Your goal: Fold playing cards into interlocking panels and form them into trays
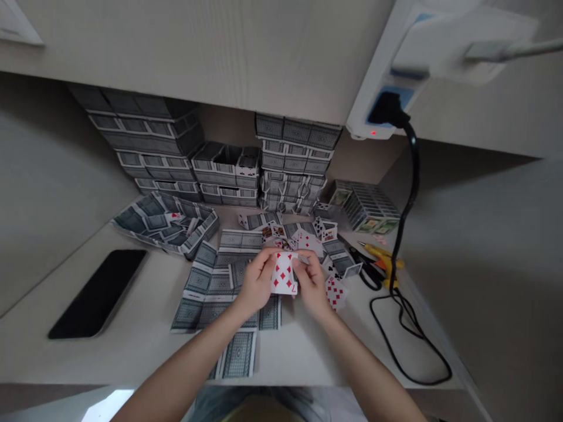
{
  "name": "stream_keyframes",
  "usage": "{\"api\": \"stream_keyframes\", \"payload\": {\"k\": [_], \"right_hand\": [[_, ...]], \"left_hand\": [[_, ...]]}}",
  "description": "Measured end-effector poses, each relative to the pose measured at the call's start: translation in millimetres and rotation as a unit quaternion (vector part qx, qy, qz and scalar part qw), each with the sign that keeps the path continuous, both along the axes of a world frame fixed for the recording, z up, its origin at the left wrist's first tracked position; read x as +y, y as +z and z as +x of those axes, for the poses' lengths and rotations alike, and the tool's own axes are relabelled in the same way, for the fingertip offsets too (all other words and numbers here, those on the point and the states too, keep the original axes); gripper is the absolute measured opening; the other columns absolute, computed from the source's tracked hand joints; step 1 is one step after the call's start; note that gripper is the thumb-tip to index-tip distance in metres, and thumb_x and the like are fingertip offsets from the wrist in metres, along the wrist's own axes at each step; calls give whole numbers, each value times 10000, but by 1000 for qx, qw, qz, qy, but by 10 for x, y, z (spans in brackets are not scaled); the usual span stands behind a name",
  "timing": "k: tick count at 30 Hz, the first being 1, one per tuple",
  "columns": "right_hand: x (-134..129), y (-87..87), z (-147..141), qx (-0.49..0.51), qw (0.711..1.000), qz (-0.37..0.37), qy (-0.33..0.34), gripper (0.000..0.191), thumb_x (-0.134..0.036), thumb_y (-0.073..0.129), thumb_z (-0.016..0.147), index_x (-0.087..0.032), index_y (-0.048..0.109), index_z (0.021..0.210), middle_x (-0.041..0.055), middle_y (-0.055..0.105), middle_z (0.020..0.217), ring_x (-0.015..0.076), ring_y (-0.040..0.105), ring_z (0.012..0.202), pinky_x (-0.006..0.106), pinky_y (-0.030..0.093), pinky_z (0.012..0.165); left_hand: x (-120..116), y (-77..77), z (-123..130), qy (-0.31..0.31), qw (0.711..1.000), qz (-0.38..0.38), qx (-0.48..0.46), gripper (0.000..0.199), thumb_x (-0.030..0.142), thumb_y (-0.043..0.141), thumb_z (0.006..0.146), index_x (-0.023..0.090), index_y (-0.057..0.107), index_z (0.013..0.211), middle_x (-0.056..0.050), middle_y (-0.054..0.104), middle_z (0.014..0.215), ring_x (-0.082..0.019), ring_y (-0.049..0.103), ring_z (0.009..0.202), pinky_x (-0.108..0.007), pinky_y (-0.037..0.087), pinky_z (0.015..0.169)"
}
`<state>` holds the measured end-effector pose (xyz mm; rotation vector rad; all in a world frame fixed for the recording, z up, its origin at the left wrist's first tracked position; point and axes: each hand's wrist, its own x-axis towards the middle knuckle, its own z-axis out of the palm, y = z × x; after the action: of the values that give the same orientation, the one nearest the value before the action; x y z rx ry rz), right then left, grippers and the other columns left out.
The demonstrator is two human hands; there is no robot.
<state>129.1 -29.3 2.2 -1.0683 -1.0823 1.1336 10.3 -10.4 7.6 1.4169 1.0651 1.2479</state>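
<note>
A playing card (284,274), the seven of diamonds, is held face up between both hands above the desk. My left hand (259,280) pinches its left edge, thumb on the face. On the right edge, my right hand (311,282) grips it in the same way. Below and left of the hands lies a panel of joined cards (223,282), backs up. Loose cards (308,241) are scattered just beyond the hands, and red-suited ones (335,293) lie beside my right hand.
Stacked card boxes (158,146) line the back. A card-built tray (165,220) holds loose cards. A black phone (99,293) lies left; black scissors (372,269), yellow-handled pliers (387,258) and a black cable (413,176) are right. A power strip (373,105) sits above.
</note>
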Motion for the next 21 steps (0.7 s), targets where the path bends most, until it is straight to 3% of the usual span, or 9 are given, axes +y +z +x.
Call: {"api": "stream_keyframes", "payload": {"k": [14, 21], "right_hand": [[6, -8, -8, -11, 1000, 15, 2, 171, -364, 489, 771, -211, 434, 826, -57, 478, 581, 85, 410, 467, 196, 333, 442], [-1, -8, 8, -27, 999, 18, -27, 78, -259, 470, 729, -200, 490, 681, -41, 457, 599, 104, 416, 544, 206, 334, 501]], "left_hand": [[-19, 7, -13, 15, 1000, -5, 7, 199, 249, 416, 779, 167, 582, 851, 7, 586, 711, -100, 472, 589, -192, 366, 535], [-72, 10, 20, 42, 999, -16, 2, 190, 204, 377, 754, 161, 539, 663, 23, 546, 585, -99, 447, 516, -196, 348, 487]]}}
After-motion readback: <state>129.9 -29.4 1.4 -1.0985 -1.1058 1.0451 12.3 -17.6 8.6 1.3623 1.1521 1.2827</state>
